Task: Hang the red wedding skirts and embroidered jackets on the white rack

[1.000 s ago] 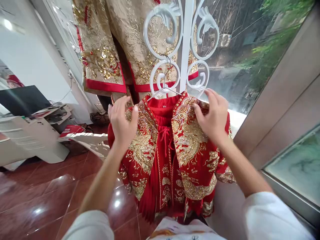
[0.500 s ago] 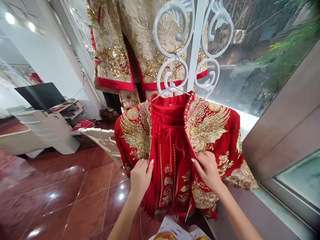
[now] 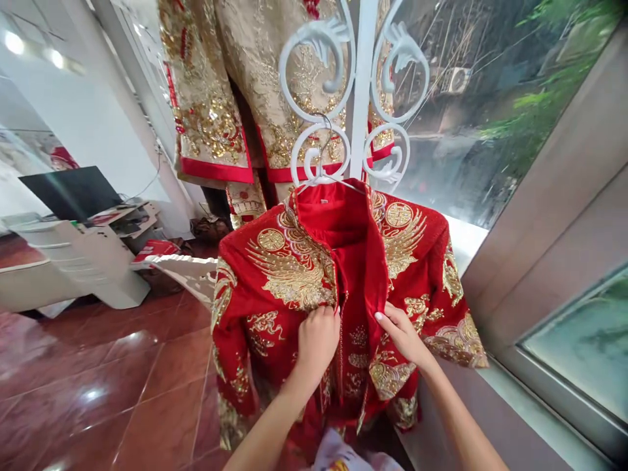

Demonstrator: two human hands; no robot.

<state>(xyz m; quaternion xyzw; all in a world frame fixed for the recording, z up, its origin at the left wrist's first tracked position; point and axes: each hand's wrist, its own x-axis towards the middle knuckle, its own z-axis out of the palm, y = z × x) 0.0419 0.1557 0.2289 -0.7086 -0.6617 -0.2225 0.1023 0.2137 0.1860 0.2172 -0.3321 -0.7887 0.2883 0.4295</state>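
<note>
A red jacket (image 3: pixel 275 320) with gold embroidery hangs on a thin wire hanger (image 3: pixel 321 157), its front partly open. My left hand (image 3: pixel 320 337) is closed on the left front edge, pulled in toward the middle. Pinched between the fingers of my right hand (image 3: pixel 398 332) is the right front edge, which turns outward a little and shows its plain red lining. Between the two edges a red embroidered skirt (image 3: pixel 357 333) shows inside the jacket. Most of its drawstring bow is covered by the jacket front.
Behind the jacket stands a white scrollwork metal rack (image 3: pixel 363 78). Cream and gold garments with red hems (image 3: pixel 210 118) hang beyond it. A window frame (image 3: pixel 530 261) rises close on the right. At the left are a desk (image 3: pixel 98 261) with a monitor (image 3: pixel 71 193) and red tiled floor (image 3: pixel 161 373).
My left hand has drawn the left front edge rightward toward the middle, covering much of the skirt. My right hand still holds the other edge. The view has shifted slightly.
</note>
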